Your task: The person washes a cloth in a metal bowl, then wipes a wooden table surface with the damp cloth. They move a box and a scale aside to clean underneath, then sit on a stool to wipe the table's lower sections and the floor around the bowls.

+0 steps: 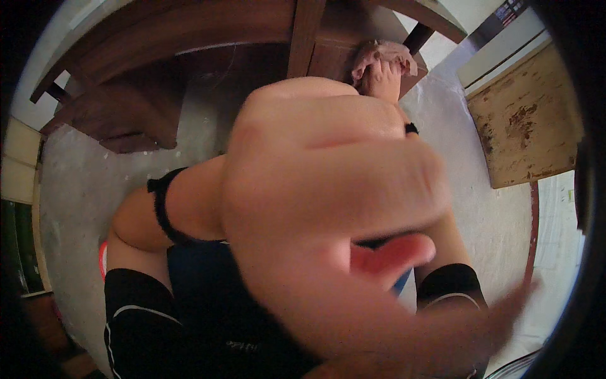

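My left hand [326, 184] fills the middle of the view, very near the camera and slightly blurred. Its fingers are curled and one digit sticks out at the lower right; no object shows in it, but the inside of the curl is mostly hidden. Farther off, my right hand [384, 79] holds a bunched pinkish cloth [376, 53] against the dark brown wooden furniture [329, 59], fingers spread over it. Black bands circle both my arms. Part of the furniture and much of my right forearm are hidden behind my left hand.
A wooden pedestal [128, 113] of the furniture stands at the left, above the grey floor [80, 189]. At the right is a worn, stained wooden panel [525, 118]. A red-edged object [102, 260] peeks out beside my left sleeve.
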### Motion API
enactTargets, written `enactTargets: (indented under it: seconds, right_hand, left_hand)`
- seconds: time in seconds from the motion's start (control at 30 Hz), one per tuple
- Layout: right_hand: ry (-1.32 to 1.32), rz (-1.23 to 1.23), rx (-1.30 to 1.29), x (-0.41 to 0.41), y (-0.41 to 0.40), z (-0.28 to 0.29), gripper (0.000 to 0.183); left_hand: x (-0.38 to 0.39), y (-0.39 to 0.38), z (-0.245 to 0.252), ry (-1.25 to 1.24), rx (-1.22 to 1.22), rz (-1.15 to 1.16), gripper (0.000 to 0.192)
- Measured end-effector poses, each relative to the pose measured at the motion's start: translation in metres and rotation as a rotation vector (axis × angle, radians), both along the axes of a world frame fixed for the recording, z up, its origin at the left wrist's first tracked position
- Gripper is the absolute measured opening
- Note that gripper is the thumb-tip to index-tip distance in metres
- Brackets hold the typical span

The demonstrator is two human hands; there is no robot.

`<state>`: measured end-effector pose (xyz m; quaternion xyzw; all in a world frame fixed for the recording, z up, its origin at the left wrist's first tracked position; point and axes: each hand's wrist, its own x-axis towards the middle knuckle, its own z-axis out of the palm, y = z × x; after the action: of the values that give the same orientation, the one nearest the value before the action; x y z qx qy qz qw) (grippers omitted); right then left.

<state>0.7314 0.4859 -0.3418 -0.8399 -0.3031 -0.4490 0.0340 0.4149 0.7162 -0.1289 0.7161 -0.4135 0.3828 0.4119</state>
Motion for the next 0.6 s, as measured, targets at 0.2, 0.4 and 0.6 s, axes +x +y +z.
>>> enactTargets:
  seconds: [0.2,0.4,0.6]
  right_hand:
    - [0.049,-0.011,-0.070,0.009,-0.011,-0.011,0.028]
    - [-0.039,-0.073,-0.090,0.007,0.000,-0.010,0.034]
    - [0.041,-0.124,-0.103,-0.004,-0.008,0.002,0.036]
  left_hand:
    - [-0.035,0.006,-0.001,0.191,0.025,-0.128,0.037]
    - [-0.035,0.016,-0.013,0.167,0.063,-0.185,0.042]
    - [-0.016,0.007,-0.020,0.023,0.094,-0.197,0.047]
